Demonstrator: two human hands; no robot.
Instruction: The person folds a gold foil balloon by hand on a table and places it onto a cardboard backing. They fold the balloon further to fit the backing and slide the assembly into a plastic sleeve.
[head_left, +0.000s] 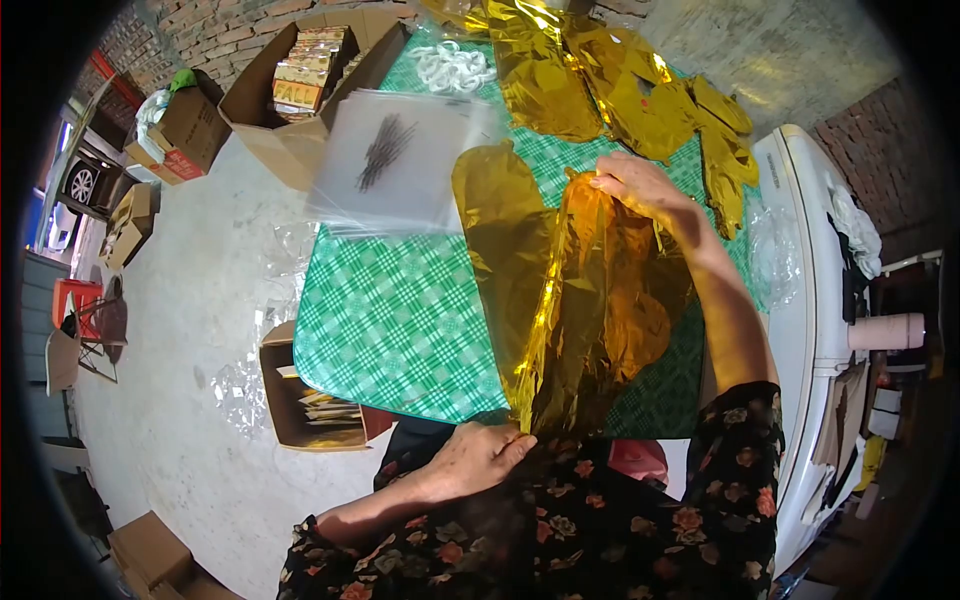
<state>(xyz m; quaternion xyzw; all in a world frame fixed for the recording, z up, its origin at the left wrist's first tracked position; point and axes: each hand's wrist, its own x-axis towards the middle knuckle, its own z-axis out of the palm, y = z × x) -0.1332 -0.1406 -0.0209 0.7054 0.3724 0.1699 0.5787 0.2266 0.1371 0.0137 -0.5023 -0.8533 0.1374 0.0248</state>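
A flat, uninflated gold foil balloon [580, 290] stretches over the near right part of the table, creased and shiny. My left hand [475, 460] pinches its lower end at the table's front edge, close to my body. At its upper end my right hand [640, 185] is closed on the foil, with the fingertips partly hidden. Beyond the right hand, more gold foil balloons [640, 110] lie in a loose pile. To the left are a stack of clear plastic bags [430, 170] and a bundle of thin dark sticks [385, 150] on top of it.
A green checked cloth [390, 310] covers the table. White cord [450, 68] lies at the back. An open carton [265, 150] of packets stands at the back left, another box [280, 425] by the front left corner. A white appliance [800, 300] borders the right side.
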